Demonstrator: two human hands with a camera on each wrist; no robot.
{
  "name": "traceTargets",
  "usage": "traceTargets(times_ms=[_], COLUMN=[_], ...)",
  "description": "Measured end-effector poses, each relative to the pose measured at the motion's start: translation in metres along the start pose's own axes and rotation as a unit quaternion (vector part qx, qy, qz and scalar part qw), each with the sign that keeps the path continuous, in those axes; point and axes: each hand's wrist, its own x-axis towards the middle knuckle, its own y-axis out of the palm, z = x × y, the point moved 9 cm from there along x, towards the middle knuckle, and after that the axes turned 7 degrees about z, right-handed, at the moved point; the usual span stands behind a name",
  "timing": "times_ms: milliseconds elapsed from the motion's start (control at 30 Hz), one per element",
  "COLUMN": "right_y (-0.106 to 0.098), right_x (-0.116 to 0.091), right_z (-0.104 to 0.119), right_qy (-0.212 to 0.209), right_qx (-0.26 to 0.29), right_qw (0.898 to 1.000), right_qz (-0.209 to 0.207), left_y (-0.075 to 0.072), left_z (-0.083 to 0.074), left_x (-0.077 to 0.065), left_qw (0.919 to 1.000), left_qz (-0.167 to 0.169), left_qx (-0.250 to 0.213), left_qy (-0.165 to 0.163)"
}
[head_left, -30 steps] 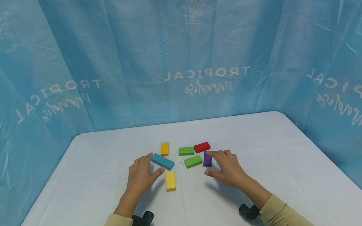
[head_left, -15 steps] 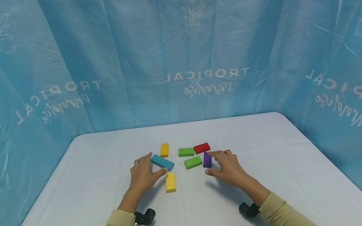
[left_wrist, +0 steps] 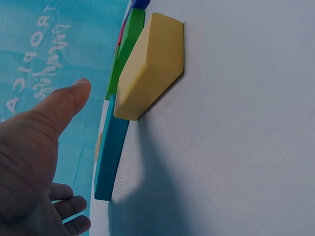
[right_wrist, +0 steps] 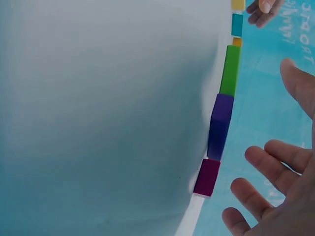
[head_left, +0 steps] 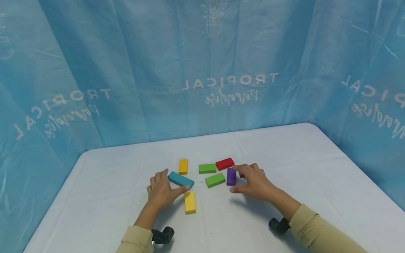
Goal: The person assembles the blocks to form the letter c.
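Note:
My left hand [head_left: 161, 190] hovers by the blue block [head_left: 181, 180], thumb and fingers spread apart. In the left wrist view its fingers stand clear of that block, and a yellow block [left_wrist: 150, 64] lies beyond the thumb. Over on the right, my right hand [head_left: 255, 183] is spread above the table near a purple block [head_left: 230, 176]. The right wrist view shows its fingers [right_wrist: 273, 167] holding nothing, with a magenta block [right_wrist: 207, 177] close by. That magenta block is mostly covered by the hand in the head view.
Between the hands lie two green blocks [head_left: 215, 180], with a red block [head_left: 225, 164] behind the purple one. An orange-yellow block [head_left: 183, 167] lies behind the blue one. The white table [head_left: 114, 164] is bordered by a blue printed curtain [head_left: 153, 55].
My left hand has shifted slightly right and forward, its thumb now nearer the blue block's front end. The right hand has moved slightly, exposing a bit of the magenta block. The blocks look unmoved.

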Motion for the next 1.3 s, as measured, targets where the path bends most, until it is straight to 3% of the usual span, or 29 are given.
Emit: traceTargets(times_ms=[833,1300], right_y=[-0.001,0.008], right_x=[0.026,0.036], right_z=[-0.025,-0.033], right_qy=[0.054,0.074], right_qx=[-0.017,-0.034], right_qw=[0.998,0.996], right_qz=[0.021,0.044], left_y=[0.005,0.006], left_z=[0.005,0.001], left_x=[0.017,0.015], left_qw=[0.9999,0.9998], left_qz=[0.002,0.0], left_qx=[0.014,0.019], left_qy=[-0.007,0.005])
